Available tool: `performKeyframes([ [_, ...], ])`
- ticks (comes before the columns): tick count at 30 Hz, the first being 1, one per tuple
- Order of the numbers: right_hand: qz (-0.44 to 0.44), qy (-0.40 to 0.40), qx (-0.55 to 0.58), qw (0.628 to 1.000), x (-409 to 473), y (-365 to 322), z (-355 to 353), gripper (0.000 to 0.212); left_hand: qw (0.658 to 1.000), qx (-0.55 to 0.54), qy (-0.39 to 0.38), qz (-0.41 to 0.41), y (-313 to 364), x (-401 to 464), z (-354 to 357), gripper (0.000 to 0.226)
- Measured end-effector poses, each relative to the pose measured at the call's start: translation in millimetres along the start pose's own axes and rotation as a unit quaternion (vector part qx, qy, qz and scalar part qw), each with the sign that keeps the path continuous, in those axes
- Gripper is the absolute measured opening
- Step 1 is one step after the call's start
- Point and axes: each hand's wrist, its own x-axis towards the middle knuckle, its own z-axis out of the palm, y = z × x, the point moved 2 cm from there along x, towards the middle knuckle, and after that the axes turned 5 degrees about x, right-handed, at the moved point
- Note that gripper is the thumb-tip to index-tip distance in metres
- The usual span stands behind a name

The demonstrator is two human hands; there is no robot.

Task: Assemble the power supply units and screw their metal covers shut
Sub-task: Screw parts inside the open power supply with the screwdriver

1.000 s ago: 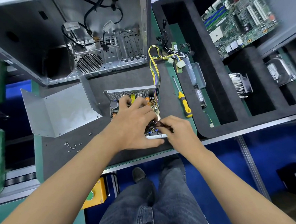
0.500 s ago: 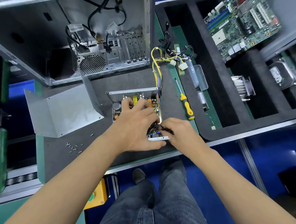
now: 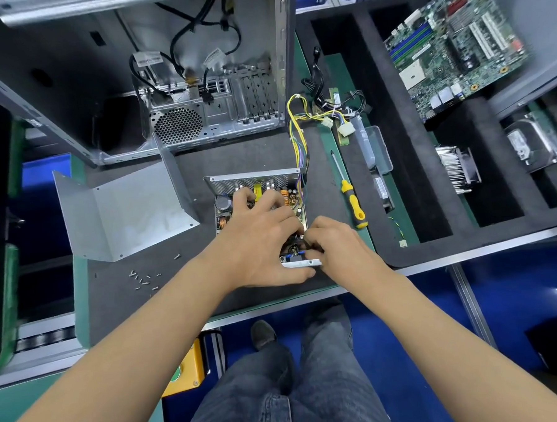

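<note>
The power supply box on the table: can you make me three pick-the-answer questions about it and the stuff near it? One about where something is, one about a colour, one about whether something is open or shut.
1. Where is the screwdriver?
A. right of the power supply box
B. inside the computer case
C. in a hand

2. What colour is the screwdriver's handle?
A. red
B. yellow and black
C. green

3. What state is the power supply box in?
A. open, parts showing
B. covered and screwed shut
C. still wrapped

Answers:
1 A: it lies on the mat to the box's right, untouched.
2 B: its grip is yellow with black bands.
3 A: the bent metal cover lies to the left, and the left hand and right hand work inside the box.
</note>
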Motion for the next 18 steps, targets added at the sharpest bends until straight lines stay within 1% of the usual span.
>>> performKeyframes([
  [4,-0.008,-0.018,-0.004,1.0,-3.6,2.9,-0.6,0.006,1.0,-0.009,-0.001,0.004,1.7,-1.2,-0.3,0.068],
  [6,-0.01,-0.031,0.006,0.999,-5.5,6.2,-3.6,0.013,1.0,-0.02,0.012,0.01,0.4,-3.4,-3.8,0.076],
  [7,-0.005,-0.026,0.022,0.999,-8.0,7.8,-5.7,0.016,0.999,-0.033,0.024,0.007,-0.9,-6.4,-6.9,0.083],
  [8,0.008,-0.004,0.046,0.999,-10.5,8.8,-9.4,0.019,0.998,-0.05,0.041,-0.001,-3.7,-11.3,-10.1,0.088],
  [9,0.035,0.034,0.086,0.995,-14.9,9.4,-14.4,0.021,0.996,-0.069,0.058,-0.014,-7.1,-18.6,-12.3,0.089],
  [11,0.088,0.103,0.207,0.969,-27.4,11.2,-22.4,0.02,0.99,-0.109,0.07,-0.048,-15.3,-41.0,-11.0,0.079],
  [12,0.102,0.104,0.263,0.954,-33.8,11.6,-23.9,0.019,0.987,-0.131,0.056,-0.07,-19.4,-53.9,-7.4,0.073],
  [13,0.102,0.078,0.294,0.947,-39.3,9.7,-23.1,0.022,0.983,-0.153,0.025,-0.095,-22.9,-66.0,-2.4,0.067],
  [15,0.084,0.006,0.274,0.958,-47.7,2.6,-14.6,0.036,0.973,-0.182,-0.032,-0.138,-26.1,-84.2,8.2,0.058],
  [16,0.077,-0.006,0.249,0.965,-49.2,0.1,-8.7,0.039,0.971,-0.186,-0.031,-0.15,-26.7,-88.9,11.2,0.052],
  [18,0.075,0.031,0.226,0.971,-48.0,-1.0,-0.4,0.041,0.97,-0.189,-0.002,-0.153,-25.8,-91.8,13.6,0.046],
])
